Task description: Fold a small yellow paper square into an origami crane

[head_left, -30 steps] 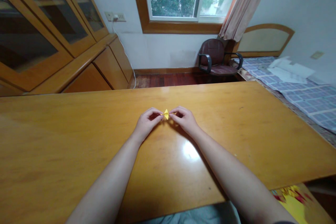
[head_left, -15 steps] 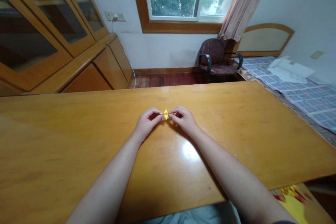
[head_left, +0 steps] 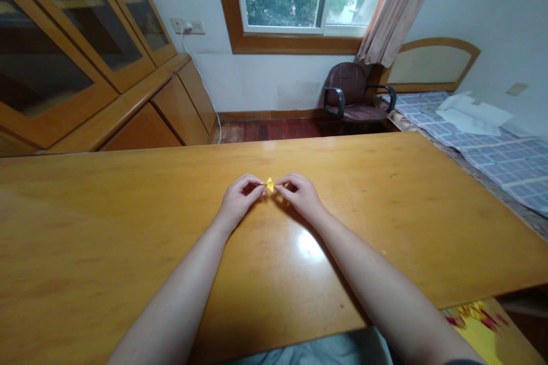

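A small piece of folded yellow paper is held up just over the wooden table, between my two hands. My left hand pinches its left end between thumb and fingertips. On the other side, my right hand has its thumb and fingers closed on the right end. The middle of the paper shows pointed flaps above and below. Its two ends are partly hidden by my fingers.
At the lower right, a lower surface or drawer holds yellow paper and several small yellow and red pieces. Beyond the table stand a brown armchair, a bed and, on the left, a glass-doored cabinet.
Both hands keep their pinch on the folded paper. The paper has tilted slightly, and the left fingertips have shifted a little to the left.
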Available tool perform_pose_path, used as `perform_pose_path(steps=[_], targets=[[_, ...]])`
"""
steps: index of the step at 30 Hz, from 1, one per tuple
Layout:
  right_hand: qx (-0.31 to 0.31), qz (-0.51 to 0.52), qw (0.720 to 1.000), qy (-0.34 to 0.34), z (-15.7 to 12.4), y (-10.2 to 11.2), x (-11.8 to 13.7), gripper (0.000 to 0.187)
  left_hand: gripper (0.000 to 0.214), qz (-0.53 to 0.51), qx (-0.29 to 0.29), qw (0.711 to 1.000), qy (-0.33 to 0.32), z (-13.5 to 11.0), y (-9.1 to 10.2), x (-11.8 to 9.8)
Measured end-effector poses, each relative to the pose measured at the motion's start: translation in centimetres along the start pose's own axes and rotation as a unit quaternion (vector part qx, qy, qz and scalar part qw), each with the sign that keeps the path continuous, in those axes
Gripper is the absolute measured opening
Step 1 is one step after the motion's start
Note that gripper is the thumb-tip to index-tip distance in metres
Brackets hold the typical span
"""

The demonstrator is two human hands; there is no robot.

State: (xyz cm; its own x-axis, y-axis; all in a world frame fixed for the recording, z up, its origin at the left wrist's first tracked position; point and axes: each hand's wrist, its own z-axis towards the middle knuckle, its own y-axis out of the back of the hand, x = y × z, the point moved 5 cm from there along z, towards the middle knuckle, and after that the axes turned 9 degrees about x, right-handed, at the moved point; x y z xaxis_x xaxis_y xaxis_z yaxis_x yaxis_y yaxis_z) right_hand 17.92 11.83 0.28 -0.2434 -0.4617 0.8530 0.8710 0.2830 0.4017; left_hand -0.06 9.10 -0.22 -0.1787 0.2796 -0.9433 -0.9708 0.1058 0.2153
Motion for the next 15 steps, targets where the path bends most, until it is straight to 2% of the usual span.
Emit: perform_pose_path(steps=[6, 11, 15], targets=[[-0.004, -0.015, 1.0, 0.01, -0.1, 0.11, 0.48, 0.006, 0.023, -0.025, 0.0, 0.999, 0.026, -0.16, -0.03, 0.21], [0.011, -0.036, 0.999, 0.026, -0.2, -0.05, 0.59, 0.008, 0.017, 0.05, 0.01, 0.999, -0.006, -0.06, -0.01, -0.2], [0.019, -0.025, 0.999, 0.03, -0.23, -0.15, 0.46, 0.009, 0.015, 0.067, 0.016, 0.997, -0.016, 0.04, -0.03, -0.46]])
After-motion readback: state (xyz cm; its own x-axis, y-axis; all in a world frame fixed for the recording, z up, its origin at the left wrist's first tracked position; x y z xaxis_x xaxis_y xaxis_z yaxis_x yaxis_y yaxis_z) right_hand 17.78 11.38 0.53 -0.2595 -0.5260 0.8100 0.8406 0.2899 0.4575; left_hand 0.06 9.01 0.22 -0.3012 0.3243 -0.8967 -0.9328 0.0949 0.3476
